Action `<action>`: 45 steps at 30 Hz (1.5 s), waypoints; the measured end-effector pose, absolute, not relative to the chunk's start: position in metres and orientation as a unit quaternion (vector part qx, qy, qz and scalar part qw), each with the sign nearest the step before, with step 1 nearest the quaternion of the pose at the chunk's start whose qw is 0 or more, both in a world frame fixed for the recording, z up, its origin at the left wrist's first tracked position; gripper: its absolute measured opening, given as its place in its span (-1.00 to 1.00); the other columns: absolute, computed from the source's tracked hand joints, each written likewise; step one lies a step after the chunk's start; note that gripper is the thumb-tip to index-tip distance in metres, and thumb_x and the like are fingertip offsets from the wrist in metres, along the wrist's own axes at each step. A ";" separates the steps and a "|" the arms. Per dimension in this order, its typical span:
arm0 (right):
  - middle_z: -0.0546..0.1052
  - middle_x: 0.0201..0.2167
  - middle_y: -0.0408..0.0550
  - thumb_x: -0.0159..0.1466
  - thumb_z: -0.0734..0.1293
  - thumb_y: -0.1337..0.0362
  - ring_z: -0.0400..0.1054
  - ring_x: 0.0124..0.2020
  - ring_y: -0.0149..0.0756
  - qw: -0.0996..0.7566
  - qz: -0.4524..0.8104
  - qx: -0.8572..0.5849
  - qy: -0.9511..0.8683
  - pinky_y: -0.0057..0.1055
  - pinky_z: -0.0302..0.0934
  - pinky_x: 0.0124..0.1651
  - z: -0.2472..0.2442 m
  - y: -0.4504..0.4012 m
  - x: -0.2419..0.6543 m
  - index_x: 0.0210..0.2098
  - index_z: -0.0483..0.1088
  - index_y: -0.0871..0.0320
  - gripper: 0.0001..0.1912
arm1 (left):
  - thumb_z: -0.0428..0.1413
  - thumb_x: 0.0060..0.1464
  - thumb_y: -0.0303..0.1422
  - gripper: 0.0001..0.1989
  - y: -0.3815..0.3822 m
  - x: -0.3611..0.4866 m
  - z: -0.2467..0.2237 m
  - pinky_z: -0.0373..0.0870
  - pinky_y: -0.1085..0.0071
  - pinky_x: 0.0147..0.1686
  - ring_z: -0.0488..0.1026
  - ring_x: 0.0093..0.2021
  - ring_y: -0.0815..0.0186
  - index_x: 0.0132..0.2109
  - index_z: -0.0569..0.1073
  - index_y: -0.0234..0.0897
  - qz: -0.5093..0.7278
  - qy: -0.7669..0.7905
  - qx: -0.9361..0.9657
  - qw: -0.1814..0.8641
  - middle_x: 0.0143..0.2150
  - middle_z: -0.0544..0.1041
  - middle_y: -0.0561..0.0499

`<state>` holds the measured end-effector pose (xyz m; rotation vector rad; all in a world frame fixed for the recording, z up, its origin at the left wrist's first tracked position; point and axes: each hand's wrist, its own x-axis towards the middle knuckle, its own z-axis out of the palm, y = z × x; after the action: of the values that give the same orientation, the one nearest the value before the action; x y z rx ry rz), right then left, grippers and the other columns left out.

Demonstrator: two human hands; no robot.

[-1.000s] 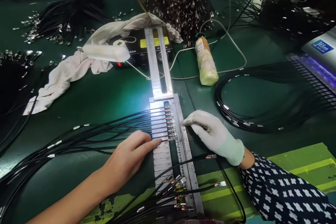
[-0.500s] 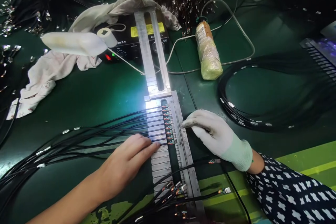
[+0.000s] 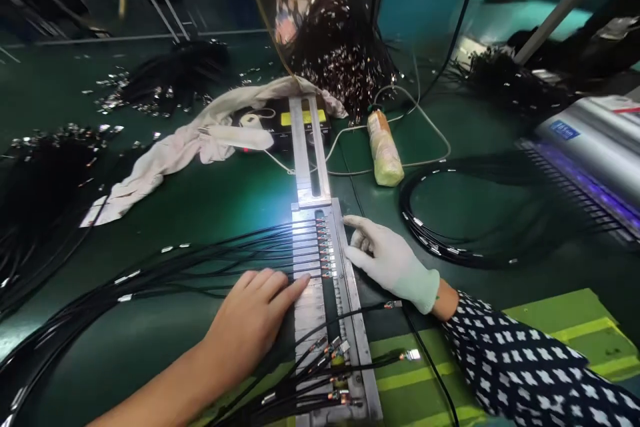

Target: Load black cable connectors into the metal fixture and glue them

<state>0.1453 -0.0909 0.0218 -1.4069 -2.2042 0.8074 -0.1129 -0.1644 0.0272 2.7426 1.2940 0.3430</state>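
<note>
Black cables (image 3: 200, 257) centre-left look light, springy, fragile-ended — grip behind ends; left hand (image 3: 253, 317) loosely curled, hold unclear — right hand (image 3: 387, 259) fingers parted, seemingly empty.

Cables (image 3: 180, 260) on jig (image 3: 310, 307); coil (image 3: 406, 208) — right

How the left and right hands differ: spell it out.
The left hand is bare; the right hand wears a white glove. The left hand's forearm is uncovered; the right hand's has a dark patterned sleeve. Both are at the metal fixture, on opposite sides.
</note>
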 end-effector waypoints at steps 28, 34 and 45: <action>0.41 -0.40 -0.13 0.40 0.13 -0.01 0.36 -0.36 -0.27 0.266 0.335 -0.498 -0.754 -0.33 0.29 -0.25 0.020 -0.086 0.156 0.21 0.16 0.13 -0.50 | -0.10 0.33 -0.41 -0.81 -0.262 -0.175 0.032 0.36 0.45 -0.43 0.45 -0.43 0.36 -0.06 0.38 -0.37 0.186 0.453 0.866 -0.097 -0.32 0.51 -0.04; 0.46 -0.27 -0.04 0.40 0.12 -0.03 0.38 -0.16 -0.21 0.327 0.391 -0.507 -0.695 -0.26 0.28 -0.07 0.008 -0.103 0.167 0.18 0.14 0.12 -0.52 | 0.00 0.27 -0.38 -0.77 -0.224 -0.247 0.048 0.41 0.33 -0.26 0.47 -0.32 0.25 0.02 0.37 -0.38 0.097 0.338 0.931 -0.101 -0.23 0.53 -0.12; 0.47 -0.20 -0.01 0.34 0.23 -0.07 0.36 -0.14 -0.20 0.333 0.457 -0.501 -0.656 -0.21 0.24 0.01 0.008 -0.099 0.170 0.09 0.27 0.10 -0.52 | -0.01 0.28 -0.39 -0.86 -0.248 -0.263 0.052 0.33 0.49 -0.20 0.42 -0.22 0.35 -0.10 0.43 -0.15 0.120 0.517 0.821 0.208 -0.24 0.50 0.05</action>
<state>0.1701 -0.0993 0.0081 -1.3080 -1.7125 1.1937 -0.2631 -0.2479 0.0516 2.2865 1.4401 0.3334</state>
